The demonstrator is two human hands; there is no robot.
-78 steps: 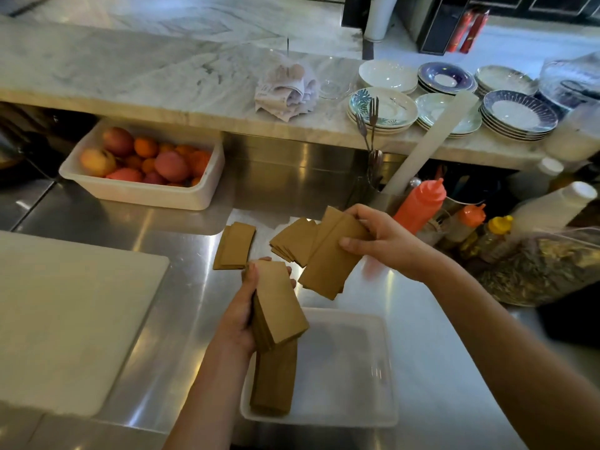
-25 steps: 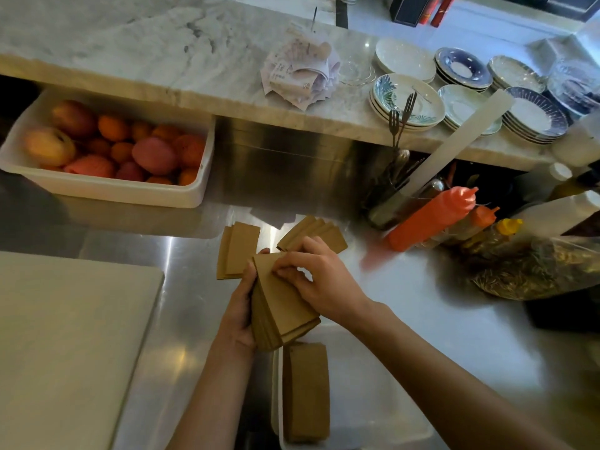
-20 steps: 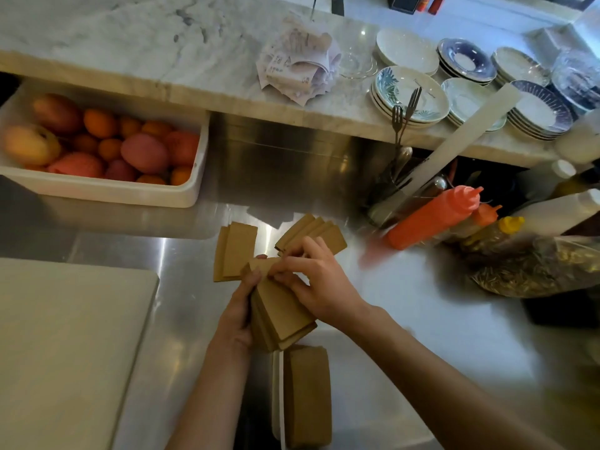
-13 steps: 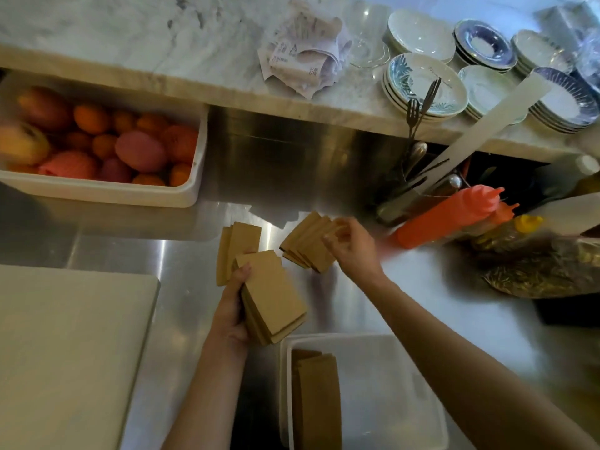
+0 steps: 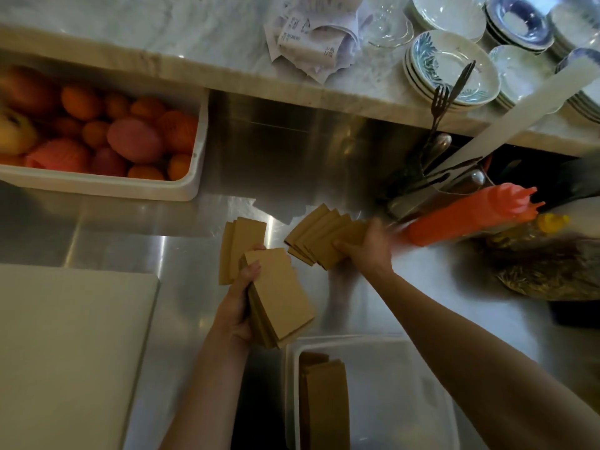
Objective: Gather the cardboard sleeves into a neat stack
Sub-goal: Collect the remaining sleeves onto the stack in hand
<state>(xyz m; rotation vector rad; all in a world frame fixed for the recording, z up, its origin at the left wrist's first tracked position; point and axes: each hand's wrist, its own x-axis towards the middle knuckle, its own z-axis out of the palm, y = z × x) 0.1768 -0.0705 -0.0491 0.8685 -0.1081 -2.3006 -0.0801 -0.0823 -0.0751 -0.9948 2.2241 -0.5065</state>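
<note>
The right hand point(image 5: 370, 246) had left the thick stack point(image 5: 282, 297) and gone to the fanned sleeves point(image 5: 319, 237) far back on the steel counter point(image 5: 181, 248). Its fingers curled round them (a bit blurry). The left hand point(image 5: 238, 306) gripped the thick stack near the clear tub point(image 5: 422, 349), where more sleeves point(image 5: 324, 401) lay. A small pile point(image 5: 242, 241) sat just left.
</note>
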